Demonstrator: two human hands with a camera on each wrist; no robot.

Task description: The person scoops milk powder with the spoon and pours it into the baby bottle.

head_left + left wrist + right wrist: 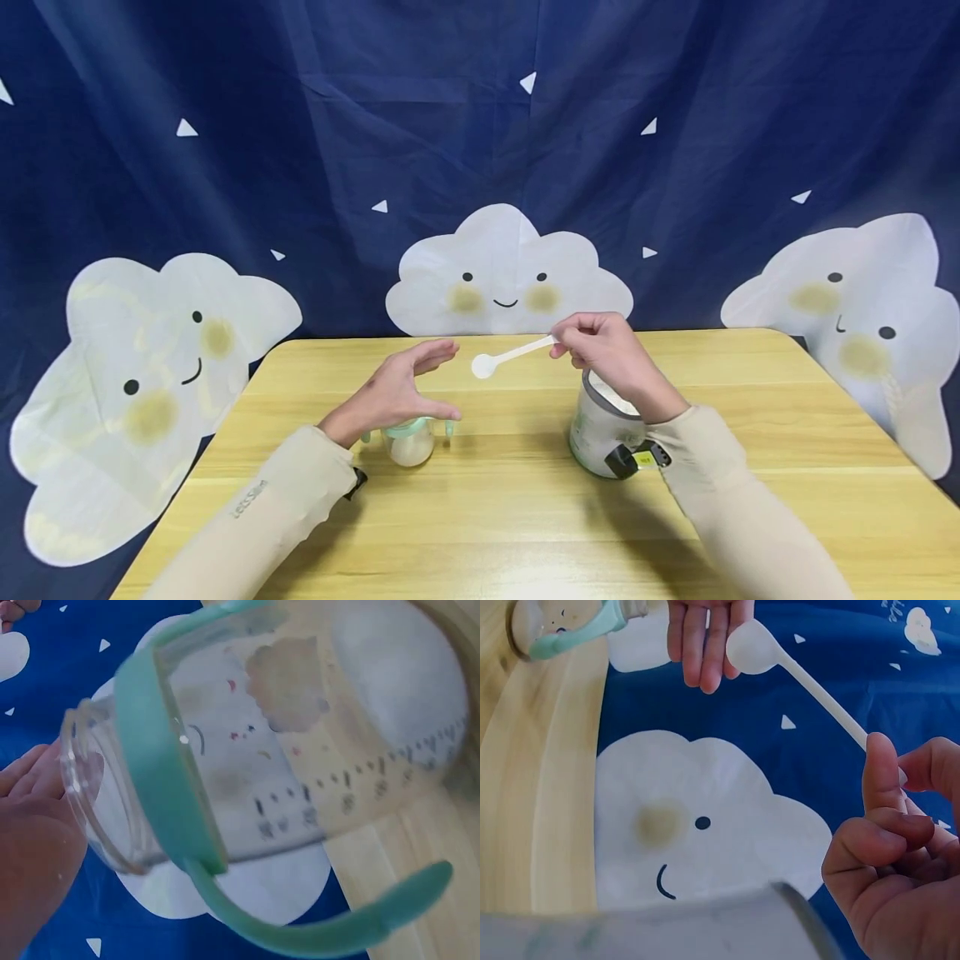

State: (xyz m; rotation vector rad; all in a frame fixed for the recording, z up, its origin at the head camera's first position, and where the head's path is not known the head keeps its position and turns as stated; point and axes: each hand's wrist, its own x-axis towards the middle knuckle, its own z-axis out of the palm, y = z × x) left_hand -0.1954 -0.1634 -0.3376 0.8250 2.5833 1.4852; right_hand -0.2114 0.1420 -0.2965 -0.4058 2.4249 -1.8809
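My right hand (611, 354) pinches the handle end of a long white measuring spoon (484, 366), its bowl pointing left in mid-air. Whether the bowl holds anything, I cannot tell. Below that hand stands an open can (600, 433) with white contents, partly hidden by the hand and wrist. My left hand (393, 387) hovers over a clear baby bottle (247, 742), thumb and fingers apart and holding nothing. The bottle has a mint-green collar and side handles (322, 937), a bare open neck, printed markings, and white matter (397, 667) at its base.
The two containers stand apart on a light wooden table (495, 500). Behind its far edge hangs a dark blue curtain (450, 125) with white clouds and small triangles. A dark wrist camera (626, 460) sits beside the can.
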